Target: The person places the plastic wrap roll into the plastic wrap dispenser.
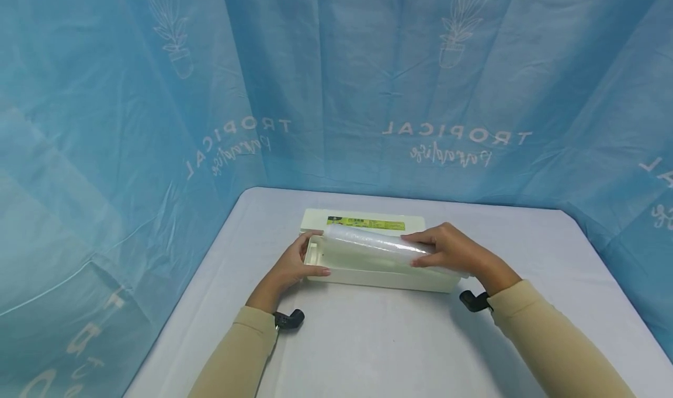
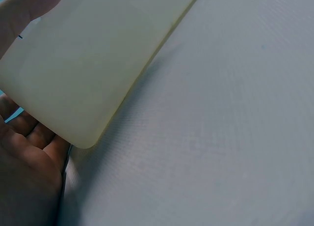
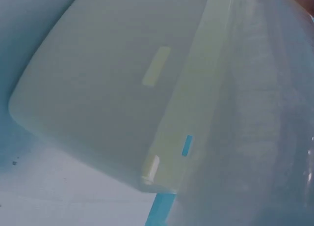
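Note:
A long cream plastic box lies on the table with its lid folded back behind it. My left hand grips the box's left end, thumb along the front wall and fingers behind. In the left wrist view the box's pale wall slants between thumb and fingers. My right hand holds a roll of clear plastic wrap near its right end, thumb in front and fingers over the top. The roll lies slanted over the box's opening, its left end higher. In the right wrist view the shiny roll runs beside the box wall.
A yellow-green label is on the lid. The table has a white cover. Blue printed curtains hang behind and along both sides. Each wrist carries a small black camera mount.

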Demonstrator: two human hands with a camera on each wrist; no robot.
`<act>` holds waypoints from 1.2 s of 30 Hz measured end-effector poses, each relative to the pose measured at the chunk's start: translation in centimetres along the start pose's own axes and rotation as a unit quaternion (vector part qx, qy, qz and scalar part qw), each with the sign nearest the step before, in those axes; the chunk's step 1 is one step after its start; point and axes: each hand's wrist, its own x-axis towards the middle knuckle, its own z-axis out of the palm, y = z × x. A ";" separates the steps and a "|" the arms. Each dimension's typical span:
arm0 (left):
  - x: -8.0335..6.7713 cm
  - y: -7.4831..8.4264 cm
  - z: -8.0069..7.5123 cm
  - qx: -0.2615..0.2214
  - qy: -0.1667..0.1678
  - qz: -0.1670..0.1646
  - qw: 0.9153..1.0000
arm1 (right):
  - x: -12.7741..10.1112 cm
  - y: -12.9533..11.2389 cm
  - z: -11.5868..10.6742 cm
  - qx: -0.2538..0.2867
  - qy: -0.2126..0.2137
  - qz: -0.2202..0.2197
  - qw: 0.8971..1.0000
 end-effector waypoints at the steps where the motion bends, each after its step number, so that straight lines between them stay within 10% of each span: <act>1: 0.0 0.0 0.0 -0.001 0.000 0.001 1.000 | 0.1 0.0 -0.1 0.000 -0.002 -0.002 1.000; 36: 0.0 0.0 0.1 0.021 0.014 -0.010 1.000 | 3.0 0.8 0.8 0.004 -0.065 -0.016 0.998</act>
